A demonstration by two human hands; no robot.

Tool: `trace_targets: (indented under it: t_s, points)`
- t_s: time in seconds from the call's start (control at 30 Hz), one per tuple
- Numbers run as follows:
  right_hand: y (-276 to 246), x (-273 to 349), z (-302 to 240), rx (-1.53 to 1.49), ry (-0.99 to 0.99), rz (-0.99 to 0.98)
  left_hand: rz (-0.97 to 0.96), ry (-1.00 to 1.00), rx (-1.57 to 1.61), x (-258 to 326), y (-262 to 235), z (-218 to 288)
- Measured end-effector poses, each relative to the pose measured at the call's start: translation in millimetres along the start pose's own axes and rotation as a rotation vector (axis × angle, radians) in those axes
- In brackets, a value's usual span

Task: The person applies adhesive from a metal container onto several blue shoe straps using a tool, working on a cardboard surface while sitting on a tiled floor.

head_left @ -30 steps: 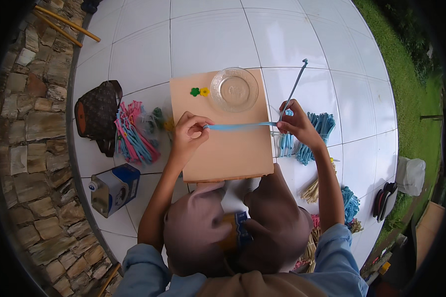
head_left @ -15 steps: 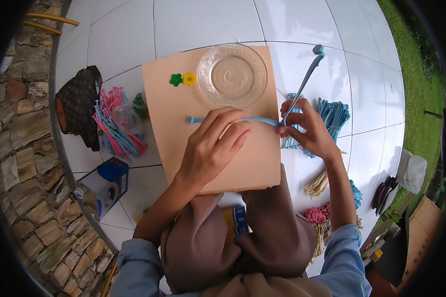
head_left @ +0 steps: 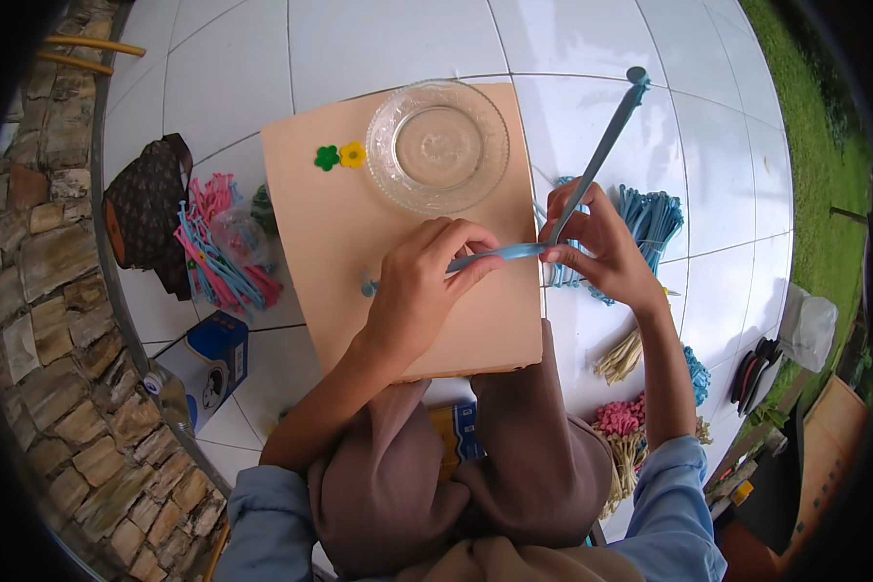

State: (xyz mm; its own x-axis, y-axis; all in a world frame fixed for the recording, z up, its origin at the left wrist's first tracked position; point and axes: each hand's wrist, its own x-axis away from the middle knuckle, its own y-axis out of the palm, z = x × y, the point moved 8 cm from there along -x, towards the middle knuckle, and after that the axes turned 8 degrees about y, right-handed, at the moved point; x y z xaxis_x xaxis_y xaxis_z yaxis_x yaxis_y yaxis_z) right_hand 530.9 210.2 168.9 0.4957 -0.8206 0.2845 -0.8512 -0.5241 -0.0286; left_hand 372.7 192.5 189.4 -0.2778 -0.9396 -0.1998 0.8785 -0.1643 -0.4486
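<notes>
A long, soft blue strip [head_left: 597,145] with knobbed ends is bent between my hands above a pale board on my lap. My left hand [head_left: 412,286] pinches its near-horizontal part between thumb and fingers; one knobbed end shows past that hand on the left. My right hand [head_left: 597,242] grips the strip at the bend, and from there its other length sticks up toward the far right. The tan board [head_left: 330,233] lies beneath both hands. A clear glass plate [head_left: 383,145] rests on its far part, beside a green flower-shaped piece [head_left: 327,157] and a yellow one [head_left: 353,154].
Bundled blue strips [head_left: 652,218] lie on the tiles to the right, with pink-topped bundles [head_left: 619,419] nearer me. At left are pink and blue strips [head_left: 225,257], a brown patterned bag [head_left: 147,213] and a blue-and-white box [head_left: 204,369]. A stone wall [head_left: 48,320] runs along the left.
My left thumb and fingers have closed onto the strip, which is straighter between my hands. The raised length now leans further to the right.
</notes>
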Motion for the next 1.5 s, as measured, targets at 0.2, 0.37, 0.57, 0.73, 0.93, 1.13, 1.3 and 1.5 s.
trace_targets:
  t_s: [0.2,0.37,0.57,0.73,0.93,1.13,1.3,1.5]
  points:
    - [-0.2,-9.6,15.5,-0.198,0.117,-0.070,0.010,0.049,-0.037,3.3,2.9,-7.3]
    - [-7.3,-19.3,21.3,-0.160,0.163,-0.038,0.111,0.256,-0.301,4.6,1.4,7.1]
    - [-15.0,-27.5,25.5,-0.142,0.226,-0.054,0.123,0.274,-0.330,7.2,3.9,4.0]
    - [-14.0,-30.3,30.6,-0.169,0.243,-0.055,0.154,0.282,-0.370,9.5,3.2,5.1]
    - [-11.0,-29.7,28.1,-0.139,0.214,-0.044,0.109,0.326,-0.321,12.5,1.5,6.2]
    - [-10.3,-27.6,24.6,-0.150,0.210,-0.030,0.067,0.313,-0.277,9.7,-1.7,5.8]
    - [-8.8,-29.4,27.3,-0.124,0.238,-0.065,0.080,0.300,-0.267,9.9,-3.8,6.7]
    - [-10.6,-30.8,28.0,-0.080,0.270,-0.044,0.074,0.291,-0.260,11.3,-2.6,4.0]
